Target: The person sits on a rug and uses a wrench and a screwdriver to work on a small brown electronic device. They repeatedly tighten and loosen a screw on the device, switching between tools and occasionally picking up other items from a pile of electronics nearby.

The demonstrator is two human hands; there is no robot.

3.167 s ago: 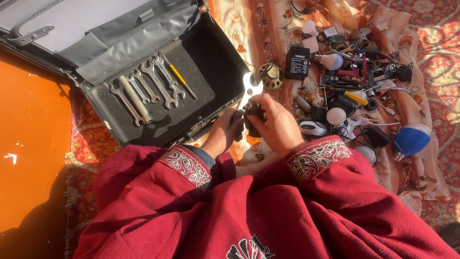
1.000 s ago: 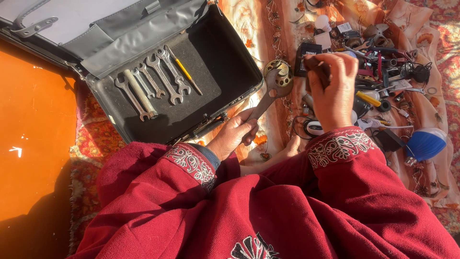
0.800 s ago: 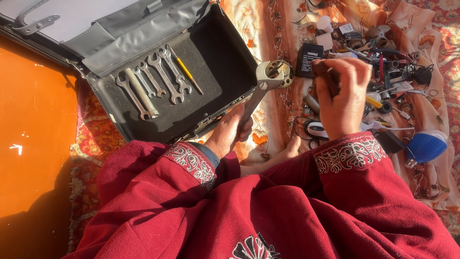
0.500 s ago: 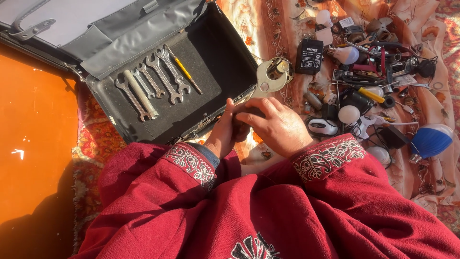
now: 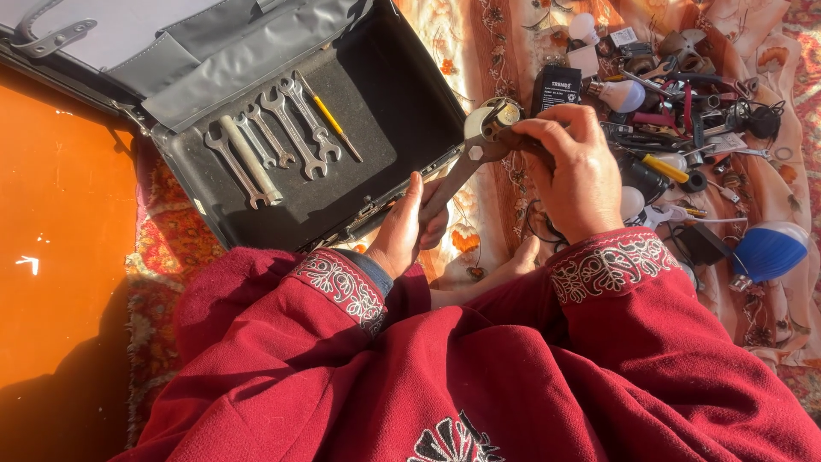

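Left hand (image 5: 409, 229) grips the grey steel wrench (image 5: 455, 175); right hand (image 5: 575, 175) fingers pinch its head at two o'clock, apparently adjusting; next needs a steady hold.

Black labelled box (image 5: 556, 89) upright among clutter, above right hand (image 5: 575, 175).

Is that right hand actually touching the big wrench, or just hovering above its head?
Touching. The head view shows the right hand with fingertips curled onto the top end of the wrench, no gap between them, while the left hand grips its handle.
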